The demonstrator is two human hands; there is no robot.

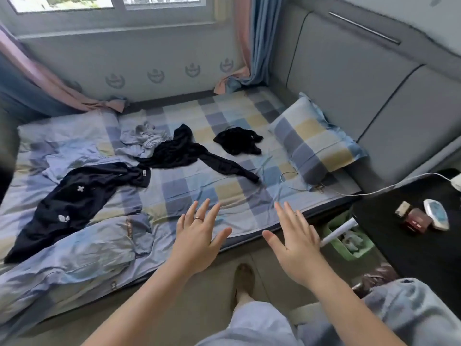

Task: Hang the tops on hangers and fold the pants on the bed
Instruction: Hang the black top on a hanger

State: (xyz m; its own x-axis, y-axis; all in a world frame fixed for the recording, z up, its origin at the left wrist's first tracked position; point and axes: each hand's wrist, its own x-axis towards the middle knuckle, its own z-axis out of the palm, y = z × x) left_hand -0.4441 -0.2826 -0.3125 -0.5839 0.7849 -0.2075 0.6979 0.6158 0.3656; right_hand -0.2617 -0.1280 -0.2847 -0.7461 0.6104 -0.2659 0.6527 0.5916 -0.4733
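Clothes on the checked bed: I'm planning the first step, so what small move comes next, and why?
Probably reach the right hand forward to the long black crumpled garment: its trailing end lies nearest, and that hand and the left hand are open, holding nothing.

Soft daylight from window (pixel 107 3), overexposed; wide-angle bending at edges; overall slight blur

Home bedroom, checked bed (pixel 189 186), pillow (pixel 316 143), curtained window (pixel 109 3)
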